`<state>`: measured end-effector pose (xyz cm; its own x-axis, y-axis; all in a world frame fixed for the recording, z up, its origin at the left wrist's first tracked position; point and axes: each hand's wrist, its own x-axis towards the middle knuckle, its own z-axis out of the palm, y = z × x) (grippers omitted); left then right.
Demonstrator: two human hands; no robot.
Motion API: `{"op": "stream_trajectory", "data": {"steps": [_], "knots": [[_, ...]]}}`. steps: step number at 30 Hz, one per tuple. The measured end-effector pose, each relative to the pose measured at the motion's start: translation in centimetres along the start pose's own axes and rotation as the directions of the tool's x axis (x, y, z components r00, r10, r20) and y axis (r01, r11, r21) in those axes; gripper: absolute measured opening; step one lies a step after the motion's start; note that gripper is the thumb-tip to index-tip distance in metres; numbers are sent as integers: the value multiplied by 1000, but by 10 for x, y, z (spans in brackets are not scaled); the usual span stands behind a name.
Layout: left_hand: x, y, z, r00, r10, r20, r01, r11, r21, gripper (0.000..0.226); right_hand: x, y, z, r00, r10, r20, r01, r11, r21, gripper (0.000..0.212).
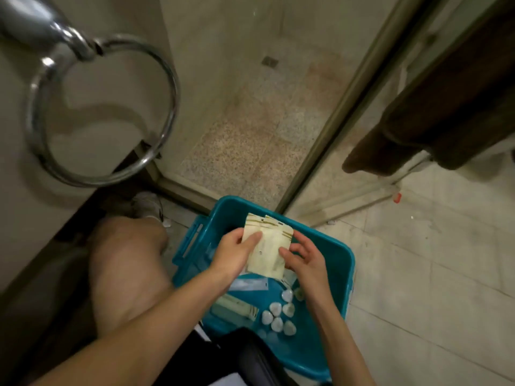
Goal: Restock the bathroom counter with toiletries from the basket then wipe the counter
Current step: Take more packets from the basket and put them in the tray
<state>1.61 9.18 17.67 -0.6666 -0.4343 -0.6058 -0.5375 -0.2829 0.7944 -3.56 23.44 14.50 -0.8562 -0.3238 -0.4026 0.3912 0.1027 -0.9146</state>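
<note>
while both hands' fingers [252,237] pinch them, packets [267,246] hover over basket [344,263].

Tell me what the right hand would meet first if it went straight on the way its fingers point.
The right hand would meet the stack of cream, green-striped flat sachets, whose right edge it seems to pinch; beyond lies the left hand gripping the other side.

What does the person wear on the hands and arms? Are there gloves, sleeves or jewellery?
The left hand and the right hand are bare: no gloves, rings or watch visible. Both forearms are bare too; no sleeve reaches into view.
</note>
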Motion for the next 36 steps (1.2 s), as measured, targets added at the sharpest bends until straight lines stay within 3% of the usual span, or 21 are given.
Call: {"op": "stream_trajectory", "data": {"steps": [2, 8, 13, 15, 18, 20, 22, 24, 28, 32, 36], "knots": [[-21, 14, 1, 993, 105, 49, -104, 994, -25, 20, -13, -28, 7, 998, -53, 21, 53, 998, -27, 30], [-71, 79, -20, 954, 296, -33, -298, 946, -128, 30, -52, -113, 40, 982, -186, 31, 185, 982, 31, 18], [-124, 155, -50, 878, 475, -63, -478, 865, -154, 22, -82, -189, 72, 927, -374, 35, 371, 925, 81, 15], [-151, 188, -68, 826, 554, -101, -563, 817, -126, 17, -100, -227, 88, 892, -442, 96, 432, 895, 115, 26], [-194, 235, -100, 742, 654, -149, -667, 743, -59, 21, -121, -282, 113, 845, -485, 227, 459, 874, 160, 71], [-217, 262, -123, 690, 704, -169, -717, 697, -22, 20, -131, -316, 133, 806, -516, 291, 478, 857, 195, 54], [-233, 284, -148, 657, 726, -204, -744, 668, -15, 19, -141, -347, 158, 770, -543, 334, 501, 840, 210, 27], [-246, 300, -175, 648, 727, -229, -750, 661, -25, 20, -146, -372, 185, 740, -558, 375, 524, 828, 197, 17], [-258, 324, -229, 664, 696, -273, -740, 664, -106, 20, -146, -411, 241, 683, -559, 470, 568, 811, 139, 15], [-250, 337, -293, 686, 630, -365, -697, 712, -82, 14, -131, -436, 299, 648, -519, 558, 594, 802, 57, 10], [-227, 347, -356, 677, 529, -512, -638, 769, -50, 14, -101, -453, 354, 583, -584, 565, 742, 667, -76, 14]]}}
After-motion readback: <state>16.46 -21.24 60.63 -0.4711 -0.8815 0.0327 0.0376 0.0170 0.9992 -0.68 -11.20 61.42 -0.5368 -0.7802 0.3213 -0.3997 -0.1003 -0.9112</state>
